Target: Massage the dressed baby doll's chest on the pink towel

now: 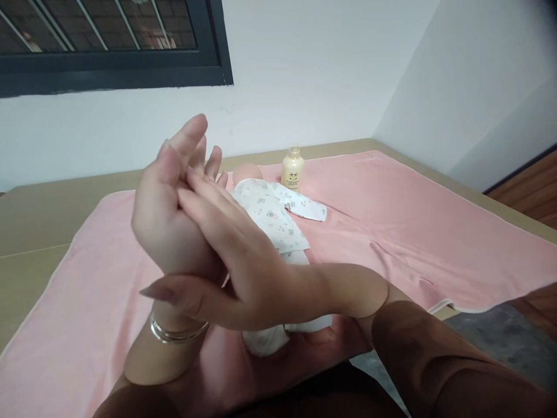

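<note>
In front of me my left hand is raised, a silver bracelet around its wrist. My right hand lies across its palm, with long fingers stretched out and its thumb over the heel of the left hand. Nothing shows between the two palms, though the contact area is partly hidden. Behind them a baby doll in a white printed top lies on a pink blanket. Its round, skin-coloured head points to the wall, and my hands cover part of its body.
A pale yellow bottle with a printed face stands beside the doll's head. The blanket covers much of a beige surface, which meets a white wall. A dark-framed window is at upper left. Grey floor shows at lower right.
</note>
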`<action>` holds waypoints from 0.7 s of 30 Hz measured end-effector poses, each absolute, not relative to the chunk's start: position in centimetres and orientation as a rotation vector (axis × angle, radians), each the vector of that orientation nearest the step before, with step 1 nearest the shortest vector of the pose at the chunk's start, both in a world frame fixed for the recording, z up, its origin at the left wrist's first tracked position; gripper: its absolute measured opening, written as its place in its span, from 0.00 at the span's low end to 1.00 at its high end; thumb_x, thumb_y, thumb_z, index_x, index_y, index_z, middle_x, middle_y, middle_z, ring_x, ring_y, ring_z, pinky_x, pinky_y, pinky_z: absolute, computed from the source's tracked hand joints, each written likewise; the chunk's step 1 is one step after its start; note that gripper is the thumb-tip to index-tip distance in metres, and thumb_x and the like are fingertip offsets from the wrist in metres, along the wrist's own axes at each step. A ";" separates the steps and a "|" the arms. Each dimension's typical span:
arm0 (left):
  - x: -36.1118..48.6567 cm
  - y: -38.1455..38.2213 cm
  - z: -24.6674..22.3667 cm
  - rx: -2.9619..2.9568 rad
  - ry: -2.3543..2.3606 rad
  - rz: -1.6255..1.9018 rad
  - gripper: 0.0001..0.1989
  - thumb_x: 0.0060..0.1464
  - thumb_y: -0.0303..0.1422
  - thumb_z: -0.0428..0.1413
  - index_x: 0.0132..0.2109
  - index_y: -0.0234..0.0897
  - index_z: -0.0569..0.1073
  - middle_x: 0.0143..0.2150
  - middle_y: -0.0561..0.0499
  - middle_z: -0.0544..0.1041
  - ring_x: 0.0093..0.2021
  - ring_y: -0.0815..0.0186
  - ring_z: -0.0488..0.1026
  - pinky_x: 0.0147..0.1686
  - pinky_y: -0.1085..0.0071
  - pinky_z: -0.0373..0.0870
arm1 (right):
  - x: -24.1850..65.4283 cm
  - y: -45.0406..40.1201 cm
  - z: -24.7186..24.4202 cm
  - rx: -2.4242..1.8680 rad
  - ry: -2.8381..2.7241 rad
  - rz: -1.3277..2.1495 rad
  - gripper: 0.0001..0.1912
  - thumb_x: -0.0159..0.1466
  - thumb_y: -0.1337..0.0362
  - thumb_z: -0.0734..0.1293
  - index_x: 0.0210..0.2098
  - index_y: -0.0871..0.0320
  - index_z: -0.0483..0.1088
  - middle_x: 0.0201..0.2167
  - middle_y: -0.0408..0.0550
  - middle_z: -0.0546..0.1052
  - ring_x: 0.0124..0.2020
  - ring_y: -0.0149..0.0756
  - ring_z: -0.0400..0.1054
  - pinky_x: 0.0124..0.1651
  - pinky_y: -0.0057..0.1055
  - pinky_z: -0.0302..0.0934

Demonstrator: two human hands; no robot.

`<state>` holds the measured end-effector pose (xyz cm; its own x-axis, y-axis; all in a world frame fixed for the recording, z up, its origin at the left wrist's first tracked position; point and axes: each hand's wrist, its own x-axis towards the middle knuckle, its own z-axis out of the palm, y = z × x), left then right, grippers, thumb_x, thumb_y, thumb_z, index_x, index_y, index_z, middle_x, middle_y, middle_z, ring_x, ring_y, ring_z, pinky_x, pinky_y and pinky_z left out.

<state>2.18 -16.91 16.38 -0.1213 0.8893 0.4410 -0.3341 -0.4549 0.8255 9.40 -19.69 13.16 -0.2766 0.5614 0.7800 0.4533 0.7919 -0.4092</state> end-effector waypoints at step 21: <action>4.0 -8.2 7.3 1.589 0.962 1.619 0.15 0.62 0.36 0.48 0.38 0.39 0.80 0.55 0.46 0.81 0.60 0.55 0.75 0.61 0.57 0.72 | 13.4 -11.1 5.6 -0.727 -1.772 -0.241 0.14 0.69 0.60 0.58 0.37 0.60 0.73 0.30 0.53 0.78 0.33 0.43 0.73 0.38 0.39 0.71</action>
